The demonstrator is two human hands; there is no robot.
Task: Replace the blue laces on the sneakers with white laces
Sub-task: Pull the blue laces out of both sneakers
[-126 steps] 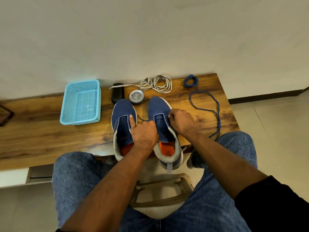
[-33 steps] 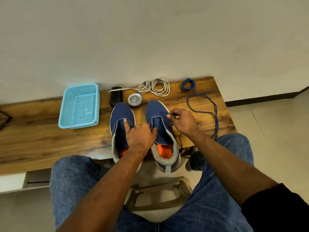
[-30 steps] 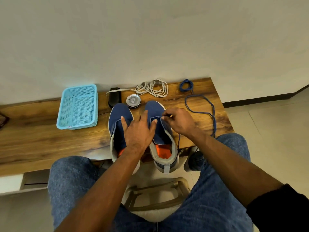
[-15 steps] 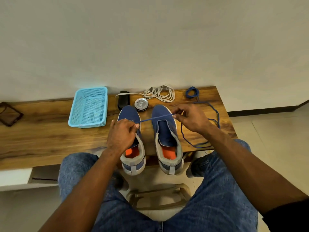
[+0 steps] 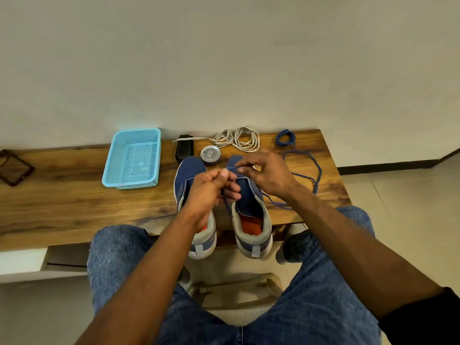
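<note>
Two blue sneakers with orange insoles stand side by side at the bench's near edge: the left sneaker and the right sneaker. Neither shows lacing. My left hand and my right hand meet above them, each pinching a blue lace. A short taut piece of it runs between my fingertips; the rest trails right in a loose loop on the bench. A second blue lace lies coiled at the back right. The white laces lie bundled by the wall.
On the wooden bench stand a light blue mesh basket, a black brush and a round tin behind the sneakers. A dark phone lies at the far left. My knees and a stool sit below.
Earlier both hands rested on the sneakers. Half a second ago they held the blue lace stretched wide; now my left hand has moved right and the hands are close together.
</note>
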